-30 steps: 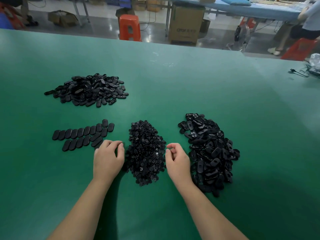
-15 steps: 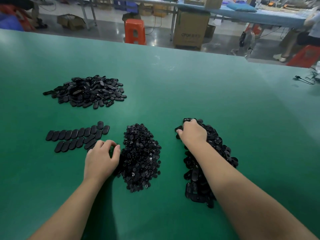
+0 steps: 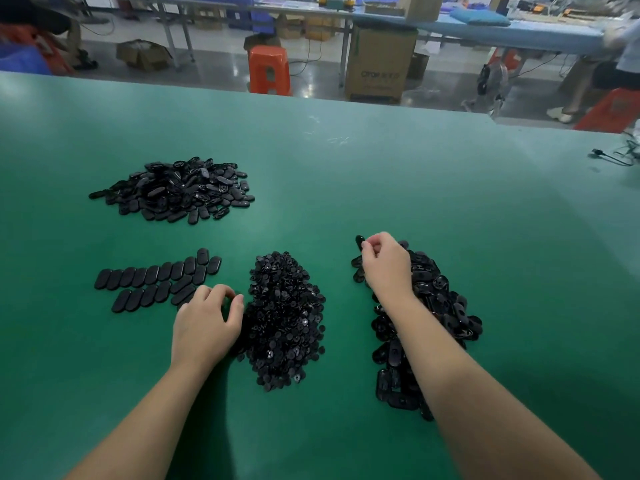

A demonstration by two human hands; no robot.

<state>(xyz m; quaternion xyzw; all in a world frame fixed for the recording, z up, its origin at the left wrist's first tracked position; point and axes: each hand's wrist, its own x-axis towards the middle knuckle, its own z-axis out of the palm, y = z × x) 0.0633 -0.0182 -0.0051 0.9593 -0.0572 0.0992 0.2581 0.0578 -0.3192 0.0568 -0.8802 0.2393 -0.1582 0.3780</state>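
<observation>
Now your right hand (image 3: 386, 268) pinches an oval shell (image 3: 358, 240) at the far tip of the right pile (image 3: 446, 306), long axis near-far. Your left hand (image 3: 207, 323), curled at the left edge of the button pile (image 3: 287, 317), lies near-left of it; grip unclear.

Small-parts pile (image 3: 287, 317) mid-table (image 3: 415, 168), laid-out rows (image 3: 156, 278) at nine o'clock, far heap (image 3: 173, 188) at eleven, shell heap (image 3: 440, 306) at three.
</observation>
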